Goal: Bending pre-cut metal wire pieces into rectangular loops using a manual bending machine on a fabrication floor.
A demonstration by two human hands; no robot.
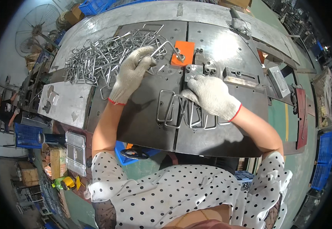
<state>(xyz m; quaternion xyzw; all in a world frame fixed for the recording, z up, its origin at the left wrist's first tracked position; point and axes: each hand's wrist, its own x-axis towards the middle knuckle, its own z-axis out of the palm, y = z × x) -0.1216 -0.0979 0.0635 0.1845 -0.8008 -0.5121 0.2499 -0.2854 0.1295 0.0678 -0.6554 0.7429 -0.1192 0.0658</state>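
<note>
- Gloved left hand (131, 74) grips a bent wire piece (165, 47) beside the orange block (184, 52), near the desk's (219, 137) far edge.
- Right hand (211, 95) presses finished wire loops (173, 110) at mid-desk, fingers curled over them.
- Wire pile (93, 63) fills the far left corner.

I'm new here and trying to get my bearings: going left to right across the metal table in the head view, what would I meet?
Pile of bent wire pieces → left hand → orange block → right hand → grey metal block.
</note>
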